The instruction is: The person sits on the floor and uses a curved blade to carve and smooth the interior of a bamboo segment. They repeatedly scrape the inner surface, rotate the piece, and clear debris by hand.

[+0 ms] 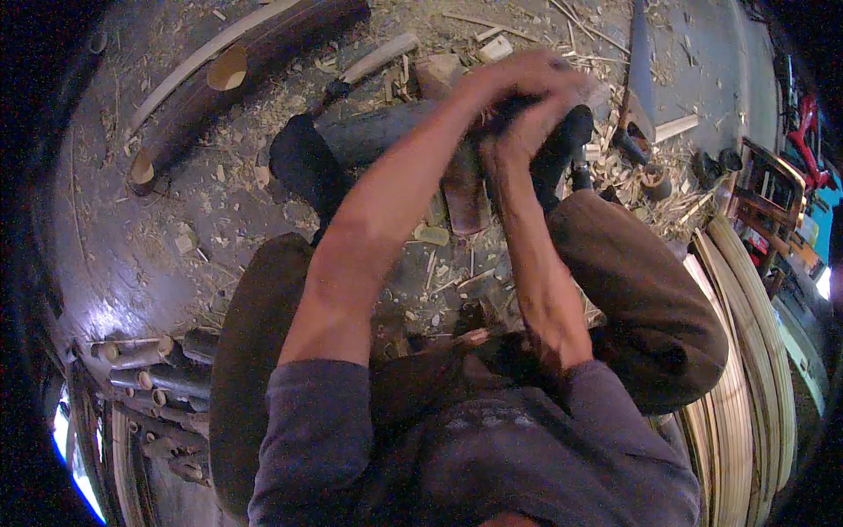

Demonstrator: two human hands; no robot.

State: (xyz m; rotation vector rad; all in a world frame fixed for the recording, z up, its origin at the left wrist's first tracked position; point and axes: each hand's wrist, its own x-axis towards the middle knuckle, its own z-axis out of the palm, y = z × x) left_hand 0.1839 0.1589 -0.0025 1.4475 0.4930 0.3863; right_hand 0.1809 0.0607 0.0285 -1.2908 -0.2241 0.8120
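My left hand (529, 74) reaches across to the far right of centre and meets my right hand (537, 119). They lie close together, one partly over the other, just beside my dark-socked right foot. Motion smears the fingers of both, and I cannot make out whether anything is between them. Below and left of them a grey log (378, 130) lies crosswise near my feet. A reddish-brown piece of wood (465, 198) stretches toward me under my forearms. Nearest beyond my left forearm is a squarish wood block (437, 70).
A wooden-handled tool (378, 58) lies beyond the log. A handsaw (639, 66) is at the far right, near a ring-shaped roll (655, 181). A long dark trunk (237, 83) is far left. Bent pale strips (733, 351) stand right; cut poles (154, 379) lie left. Shavings litter the floor.
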